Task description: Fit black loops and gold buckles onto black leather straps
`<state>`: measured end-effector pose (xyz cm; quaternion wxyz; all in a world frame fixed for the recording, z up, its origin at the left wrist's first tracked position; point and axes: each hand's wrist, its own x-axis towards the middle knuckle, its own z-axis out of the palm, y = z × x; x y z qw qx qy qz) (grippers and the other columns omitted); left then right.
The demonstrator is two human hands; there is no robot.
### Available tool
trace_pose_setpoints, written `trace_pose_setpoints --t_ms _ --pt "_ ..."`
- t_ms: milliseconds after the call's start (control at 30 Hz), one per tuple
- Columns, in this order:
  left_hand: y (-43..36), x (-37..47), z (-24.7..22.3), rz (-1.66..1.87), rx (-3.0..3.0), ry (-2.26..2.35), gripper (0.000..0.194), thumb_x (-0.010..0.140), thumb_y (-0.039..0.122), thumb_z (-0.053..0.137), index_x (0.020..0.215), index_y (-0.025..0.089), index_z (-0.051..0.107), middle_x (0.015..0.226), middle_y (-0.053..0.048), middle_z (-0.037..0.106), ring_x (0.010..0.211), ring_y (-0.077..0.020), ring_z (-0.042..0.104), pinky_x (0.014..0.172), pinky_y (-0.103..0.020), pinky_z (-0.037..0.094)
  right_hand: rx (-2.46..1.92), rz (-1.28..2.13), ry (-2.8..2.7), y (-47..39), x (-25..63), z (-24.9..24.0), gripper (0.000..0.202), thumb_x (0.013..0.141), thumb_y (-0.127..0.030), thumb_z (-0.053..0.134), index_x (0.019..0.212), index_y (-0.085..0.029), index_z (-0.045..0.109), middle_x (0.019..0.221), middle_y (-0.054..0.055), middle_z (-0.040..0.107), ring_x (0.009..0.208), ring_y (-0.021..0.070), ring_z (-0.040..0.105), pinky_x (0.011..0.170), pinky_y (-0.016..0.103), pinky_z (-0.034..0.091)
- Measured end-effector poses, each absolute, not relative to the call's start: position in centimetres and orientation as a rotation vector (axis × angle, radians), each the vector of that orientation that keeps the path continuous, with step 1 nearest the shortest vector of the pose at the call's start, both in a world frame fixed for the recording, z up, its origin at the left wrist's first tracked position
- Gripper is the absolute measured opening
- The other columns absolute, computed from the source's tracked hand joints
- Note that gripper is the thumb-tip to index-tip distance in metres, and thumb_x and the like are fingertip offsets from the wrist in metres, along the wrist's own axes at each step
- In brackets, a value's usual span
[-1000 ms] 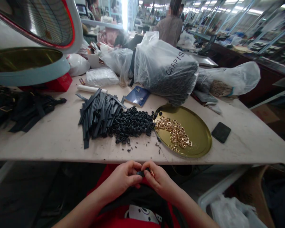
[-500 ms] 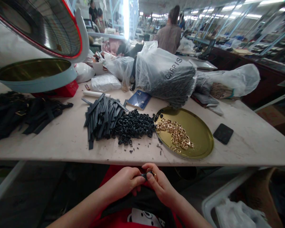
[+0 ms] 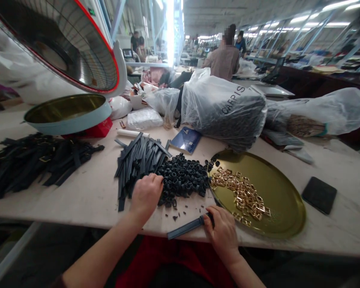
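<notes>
My left hand [image 3: 147,196] is closed at the left edge of the pile of small black loops [image 3: 183,176], beside the stack of dark straps [image 3: 138,160]; its fingertips are hidden, so what they hold cannot be made out. Near the table's front edge, my right hand [image 3: 222,229] is closed on one end of a dark strap [image 3: 186,228], which points left. Gold buckles [image 3: 249,196] lie in the round gold tray [image 3: 288,208], just right of my right hand.
A blue booklet [image 3: 186,140] and a large plastic bag [image 3: 219,108] lie behind the loops. A black flat object [image 3: 319,195] is at right. Black buckled straps [image 3: 42,160], a round pan [image 3: 66,120] and a fan [image 3: 63,44] are at left. A person [image 3: 223,60] stands farther back.
My left hand has moved up and left from the lap to the loops. My right hand has risen to the table's edge, with a strap now visible in it. The view has shifted.
</notes>
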<state>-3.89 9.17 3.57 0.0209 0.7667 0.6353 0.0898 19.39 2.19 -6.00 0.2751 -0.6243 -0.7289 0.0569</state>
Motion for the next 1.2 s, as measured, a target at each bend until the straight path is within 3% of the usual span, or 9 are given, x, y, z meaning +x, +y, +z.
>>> trace_pose_setpoints --t_ms 167,333,467,600,733,833,967,1033,1200 --pt "11.4 -6.2 4.0 0.159 2.469 2.218 0.019 0.082 0.023 0.042 0.079 0.013 0.059 0.078 -0.011 0.059 0.077 -0.0258 0.056 0.066 -0.034 0.038 -1.618 0.085 -1.906 1.8 19.7 -6.9 0.022 0.081 -0.035 0.051 0.096 -0.02 0.056 0.098 0.009 0.062 0.095 0.0246 0.053 0.085 0.04 0.035" --pt "7.6 -7.0 5.1 0.61 2.485 2.118 0.017 0.083 0.025 0.043 0.079 0.016 0.057 0.079 -0.008 0.062 0.075 -0.0207 0.057 0.071 -0.032 0.041 -1.519 0.189 -1.755 1.3 19.8 -6.1 0.019 0.08 -0.033 0.052 0.092 -0.02 0.056 0.096 0.009 0.061 0.094 0.0243 0.053 0.084 0.041 0.037" --pt "1.1 -6.9 5.3 0.845 2.469 1.589 0.013 0.081 0.02 0.049 0.083 0.023 0.062 0.086 -0.006 0.067 0.082 -0.018 0.059 0.078 -0.029 0.043 -1.476 0.778 -1.425 0.8 18.6 -3.2 0.032 0.086 -0.044 0.037 0.096 -0.019 0.054 0.076 0.005 0.057 0.07 0.018 0.053 0.065 0.033 0.041" --pt "-3.3 -5.7 4.9 0.592 2.262 1.093 0.021 0.082 0.021 0.047 0.091 0.027 0.065 0.088 -0.006 0.069 0.08 -0.019 0.061 0.077 -0.029 0.044 -1.368 1.461 -0.894 0.8 17.1 -0.1 0.039 0.078 -0.057 0.044 0.081 -0.018 0.049 0.051 -0.007 0.036 0.041 0.0079 0.03 0.04 0.021 0.025" --pt "-3.3 -4.2 5.3 0.45 1.966 1.041 0.038 0.07 0.036 0.063 0.105 0.022 0.061 0.105 -0.01 0.064 0.094 -0.0266 0.057 0.085 -0.036 0.042 -1.311 1.595 -0.725 0.1 15.6 1.3 0.041 0.063 -0.054 0.065 0.071 -0.02 0.043 0.05 -0.009 0.035 0.04 0.0053 0.029 0.039 0.019 0.024" --pt "-2.1 -2.4 5.3 0.453 1.471 1.105 0.045 0.076 0.033 0.054 0.119 0.02 0.048 0.095 -0.007 0.066 0.081 -0.0194 0.062 0.072 -0.029 0.047 -1.228 1.666 -0.788 -0.9 14.2 1.2 0.045 0.062 -0.05 0.068 0.086 -0.02 0.045 0.056 -0.008 0.045 0.044 0.0074 0.04 0.044 0.021 0.032" --pt "-1.1 -0.7 4.7 0.434 1.069 1.099 0.031 0.078 0.032 0.046 0.102 0.013 0.053 0.051 0.005 0.055 0.037 -0.0067 0.047 0.039 -0.016 0.034 -1.314 1.524 -1.105 -0.3 14.4 0.4 0.042 0.077 -0.054 0.049 0.099 -0.018 0.045 0.06 -0.005 0.05 0.044 0.0095 0.045 0.044 0.022 0.035" --pt "-1.0 -0.6 4.5 0.461 0.984 1.124 0.026 0.078 0.031 0.045 0.095 0.014 0.054 0.047 0.006 0.053 0.032 -0.0046 0.042 0.035 -0.014 0.027 -1.482 1.167 -1.409 1.5 15.8 0.0 0.039 0.086 -0.05 0.032 0.1 -0.016 0.046 0.062 -0.002 0.052 0.047 0.0115 0.048 0.046 0.024 0.038" --pt "-0.9 -1.3 5.0 0.51 0.823 1.136 0.024 0.075 0.031 0.048 0.091 0.014 0.052 0.047 0.006 0.054 0.032 -0.0034 0.041 0.035 -0.013 0.025 -1.771 0.443 -1.899 6.9 18.5 -1.2 0.017 0.082 -0.028 0.046 0.089 -0.016 0.056 0.088 0.009 0.058 0.08 0.0205 0.055 0.072 0.032 0.04"
